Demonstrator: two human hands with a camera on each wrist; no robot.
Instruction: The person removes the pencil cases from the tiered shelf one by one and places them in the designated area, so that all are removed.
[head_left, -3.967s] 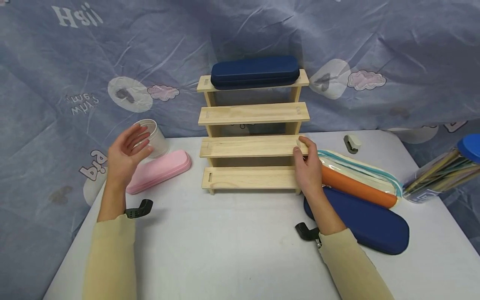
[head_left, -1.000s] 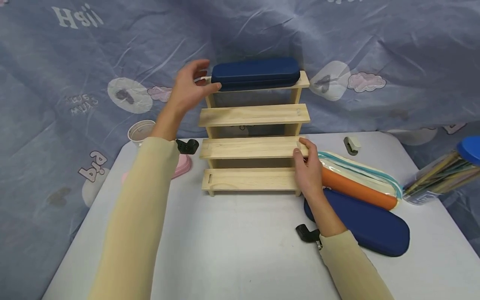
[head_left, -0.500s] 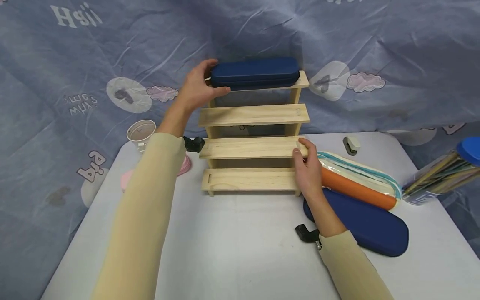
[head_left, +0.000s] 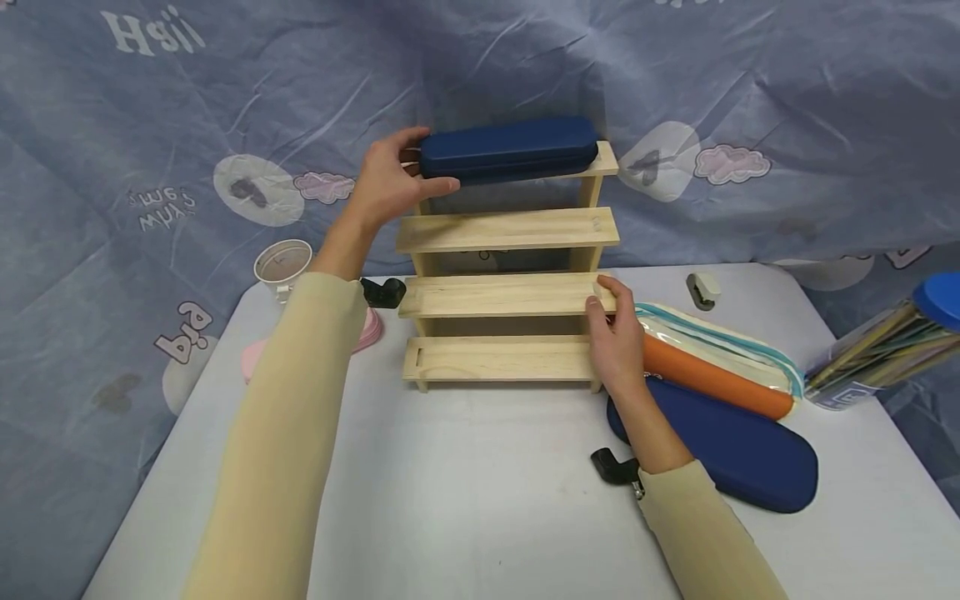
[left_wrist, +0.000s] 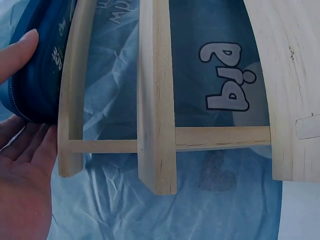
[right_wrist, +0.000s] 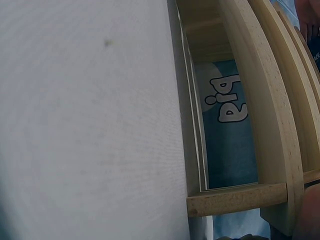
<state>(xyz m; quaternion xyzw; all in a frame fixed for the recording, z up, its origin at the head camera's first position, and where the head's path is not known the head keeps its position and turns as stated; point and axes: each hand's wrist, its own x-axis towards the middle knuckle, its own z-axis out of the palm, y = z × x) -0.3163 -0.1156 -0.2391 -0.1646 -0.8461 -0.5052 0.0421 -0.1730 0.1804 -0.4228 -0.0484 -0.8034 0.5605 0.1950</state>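
A navy blue zippered pencil case (head_left: 510, 150) lies along the top step of a light wooden four-step rack (head_left: 502, 230). My left hand (head_left: 387, 179) grips the case's left end, thumb in front and fingers behind and under it. In the left wrist view, the thumb presses the side of the case (left_wrist: 37, 75), while the fingers curl at its end near the wooden step. My right hand (head_left: 617, 337) holds the right end of the rack's second step from the bottom, thumb on top. In the right wrist view only a bit of that hand shows.
Right of the rack lie a clear-and-orange pencil pouch (head_left: 720, 371), a flat navy case (head_left: 731, 446), a small white-and-dark object (head_left: 703, 292) and a blue-lidded jar of sticks (head_left: 877, 358). At left, a pink case (head_left: 367, 332) is partly behind the left arm, near a clear jar (head_left: 282, 265).
My left hand has moved from beside the clear jar up to the top step and taken hold of the navy case. The case's left end now sits slightly lower and nearer. My right hand stays put.
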